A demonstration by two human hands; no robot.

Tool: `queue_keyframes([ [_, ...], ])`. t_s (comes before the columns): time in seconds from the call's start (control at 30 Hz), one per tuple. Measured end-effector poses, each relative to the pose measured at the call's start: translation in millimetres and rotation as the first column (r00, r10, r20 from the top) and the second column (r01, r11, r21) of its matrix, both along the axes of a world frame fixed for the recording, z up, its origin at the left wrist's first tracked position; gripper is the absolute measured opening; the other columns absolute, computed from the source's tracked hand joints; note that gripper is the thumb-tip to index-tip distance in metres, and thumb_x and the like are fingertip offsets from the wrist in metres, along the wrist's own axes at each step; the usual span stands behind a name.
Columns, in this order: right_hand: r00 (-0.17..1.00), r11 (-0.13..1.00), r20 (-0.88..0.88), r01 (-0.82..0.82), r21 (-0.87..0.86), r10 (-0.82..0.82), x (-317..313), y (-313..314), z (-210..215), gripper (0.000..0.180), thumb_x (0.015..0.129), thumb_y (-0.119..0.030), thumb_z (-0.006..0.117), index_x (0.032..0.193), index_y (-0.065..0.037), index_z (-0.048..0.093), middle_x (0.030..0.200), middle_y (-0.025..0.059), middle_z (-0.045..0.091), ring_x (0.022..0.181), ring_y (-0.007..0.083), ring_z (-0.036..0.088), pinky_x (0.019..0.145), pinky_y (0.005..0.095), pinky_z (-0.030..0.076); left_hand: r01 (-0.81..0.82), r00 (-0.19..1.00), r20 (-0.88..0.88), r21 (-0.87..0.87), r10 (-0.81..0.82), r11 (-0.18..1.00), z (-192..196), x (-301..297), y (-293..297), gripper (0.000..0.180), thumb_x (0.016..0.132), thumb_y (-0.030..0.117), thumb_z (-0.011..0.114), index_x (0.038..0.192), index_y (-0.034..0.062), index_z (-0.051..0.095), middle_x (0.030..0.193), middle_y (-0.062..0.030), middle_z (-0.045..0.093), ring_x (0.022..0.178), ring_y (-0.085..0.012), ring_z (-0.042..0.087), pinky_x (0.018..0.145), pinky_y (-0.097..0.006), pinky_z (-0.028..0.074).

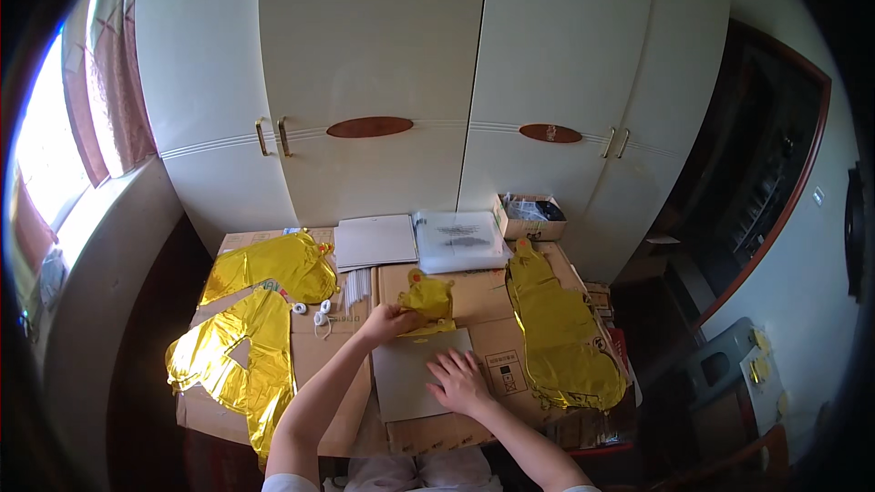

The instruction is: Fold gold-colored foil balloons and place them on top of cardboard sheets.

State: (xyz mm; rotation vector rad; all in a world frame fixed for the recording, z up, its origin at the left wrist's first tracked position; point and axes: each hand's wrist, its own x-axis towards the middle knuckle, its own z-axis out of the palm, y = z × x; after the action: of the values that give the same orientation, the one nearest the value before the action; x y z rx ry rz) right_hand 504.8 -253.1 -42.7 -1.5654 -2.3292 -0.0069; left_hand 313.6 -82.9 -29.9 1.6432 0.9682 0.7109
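Fingers of my left hand (387,319) pinch a folded gold foil balloon (427,301) while my right hand (458,381) lies flat, released, steadying the grey card sheet (410,383) on the counter (337,374).

Work surface of flattened brown cardboard sheets (492,296), laid overlapping and set against a white wardrobe. On its left part lie two crumpled gold foil balloons, one near the back (273,264) and one at the front left corner (241,360), the latter hanging over the edge. Between them and the centre lie small white rolls of ribbon (319,314) and a bundle of white straws (355,287). At the back lie a grey sheet stack (375,241), a clear plastic packet (460,241) and a small open carton (530,216). A long gold foil balloon (561,337) runs down the right side. A grey card (410,378) lies at front centre.
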Motion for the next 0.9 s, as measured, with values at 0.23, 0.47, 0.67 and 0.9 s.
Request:
queue_keyframes([
  [0.23,0.999,0.999,-0.040,0.015,0.029,-0.013,0.4,-0.5,-5.9,0.048,0.088,-0.042,0.056,0.127,-0.015,0.056,0.131,0.0130,0.053,0.126,0.0350,0.044,0.108,0.0558,0.028,0.167,0.953,-0.298,0.381,-0.050,0.909,33.4,-10.2,-55.4,0.023,0.090,0.015,0.060,0.109,0.0042,0.067,0.078,-0.0097,0.068,0.072,-0.0157,0.065,0.067,-0.031,0.051],
  [0.47,0.999,0.983,-0.043,0.018,-0.181,-0.026,-0.3,1.4,0.2,0.047,0.085,-0.040,0.060,0.124,-0.014,0.059,0.122,0.0120,0.060,0.117,0.0333,0.052,0.101,0.0534,0.034,0.296,0.939,-0.334,0.650,-0.087,0.700,3.1,-21.2,-76.2,0.029,0.083,0.007,0.062,0.111,0.0072,0.067,0.115,-0.0105,0.066,0.110,-0.0268,0.062,0.097,-0.039,0.048],
  [0.67,0.995,0.982,-0.099,0.002,0.190,0.017,4.0,2.7,-8.8,0.036,0.080,-0.036,0.063,0.107,-0.013,0.066,0.110,0.0125,0.065,0.110,0.0292,0.058,0.096,0.0518,0.039,0.459,0.866,-0.481,0.665,-0.132,0.589,2.2,-24.5,-81.4,0.039,0.080,0.004,0.060,0.118,0.0066,0.063,0.123,-0.0080,0.063,0.120,-0.0242,0.056,0.105,-0.038,0.042],
  [0.9,0.964,0.768,-0.095,0.135,-0.626,-0.247,1.8,7.0,18.6,0.028,0.077,-0.021,0.062,0.102,-0.008,0.066,0.114,0.0167,0.062,0.109,0.0336,0.058,0.094,0.0450,0.045,0.533,0.822,-0.550,0.655,-0.145,0.536,-5.2,-30.6,-82.1,0.045,0.079,0.005,0.056,0.124,0.0045,0.059,0.133,-0.0118,0.056,0.129,-0.0243,0.047,0.113,-0.041,0.033],
])
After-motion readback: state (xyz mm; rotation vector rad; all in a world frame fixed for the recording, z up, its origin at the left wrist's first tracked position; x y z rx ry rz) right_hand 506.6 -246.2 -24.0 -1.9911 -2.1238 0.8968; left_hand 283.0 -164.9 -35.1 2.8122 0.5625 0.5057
